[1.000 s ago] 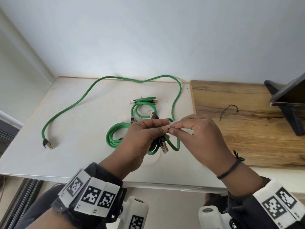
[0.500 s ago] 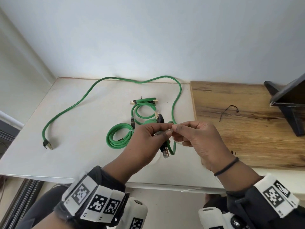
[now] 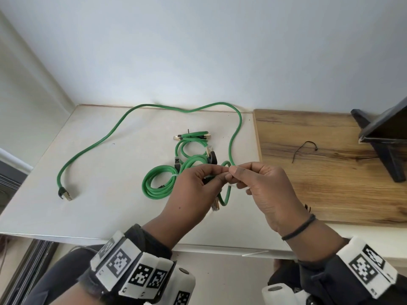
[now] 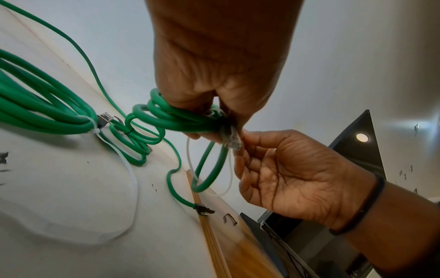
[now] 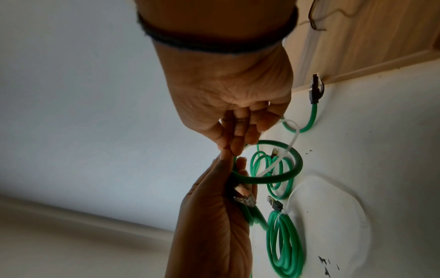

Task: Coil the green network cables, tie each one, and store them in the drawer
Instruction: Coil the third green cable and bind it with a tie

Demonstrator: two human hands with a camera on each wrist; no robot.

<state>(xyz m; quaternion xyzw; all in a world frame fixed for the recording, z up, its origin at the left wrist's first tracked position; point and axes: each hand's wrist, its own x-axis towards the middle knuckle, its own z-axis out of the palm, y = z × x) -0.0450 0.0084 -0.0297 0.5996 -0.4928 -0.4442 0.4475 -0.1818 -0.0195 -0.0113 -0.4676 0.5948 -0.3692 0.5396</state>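
My left hand (image 3: 221, 176) grips a small coil of green network cable (image 4: 181, 118) above the white table (image 3: 105, 216), a clear plug (image 4: 229, 138) hanging below the fingers. My right hand (image 3: 234, 171) meets it fingertip to fingertip and pinches a white zip tie (image 5: 292, 139) that loops by the coil (image 5: 273, 178). A larger coil (image 3: 158, 183) bound with a white tie lies on the table left of my hands. A small tied coil (image 3: 191, 142) lies behind. One long loose cable (image 3: 105, 139) snakes along the back.
A wooden board (image 3: 330, 183) covers the right side, with a thin black tie (image 3: 304, 150) on it and a black stand (image 3: 387, 155) at the far right. The loose cable's plug (image 3: 65, 194) lies at the left. The wall closes the back.
My right hand has turned and drawn in to the left hand's fingertips. The held coil sits higher in my left hand, with less of it showing below.
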